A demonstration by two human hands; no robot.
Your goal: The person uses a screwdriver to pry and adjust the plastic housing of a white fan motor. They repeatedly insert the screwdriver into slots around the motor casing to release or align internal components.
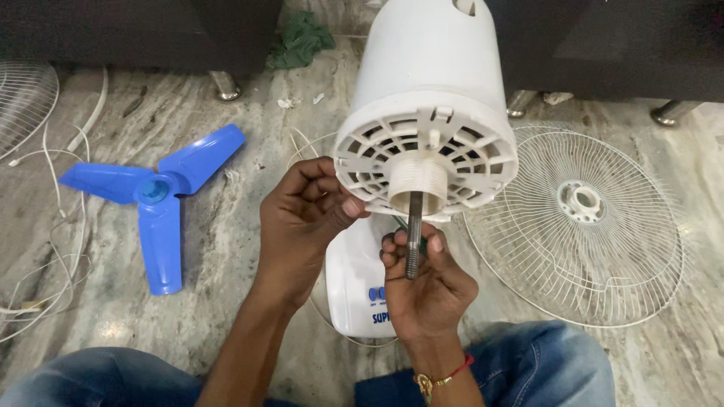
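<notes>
Head view: you sit on the marble floor [226, 249], jeans-clad knees at the bottom edge, with a white fan motor housing [430, 83] tilted toward you, its vented front face and threaded collar [417, 183] pointing at the camera. The metal shaft [412, 237] sticks out of the collar, down toward your lap.

Your left hand [302, 218] cups the housing's front rim from the left, thumb pressed on the edge, fingers curled narrow against the plastic, steadying it. Your right hand [424, 283] comes up from below, wrist bent back, a red thread band on it; the fingertips are closed around the threaded end of the shaft, pinching it.

Step in hand, as I judge it: working the bare shaft, gripping or turning it while the housing is braced. The next move calls for keeping the left grip firm so the housing doesn't roll, and keeping the right pinch square on the shaft.

Around you: the blue three-blade fan blade [154, 192] lies flat well to the left, off the shaft. A white wire guard [581, 226] lies flat on the right, just beside the housing. Another guard [23, 98] shows at the far left edge, loose white cable [53, 188] near it. A green rag [299, 39] sits at the top by the dark furniture. A white fan part with blue print [358, 283] lies under your hands.
</notes>
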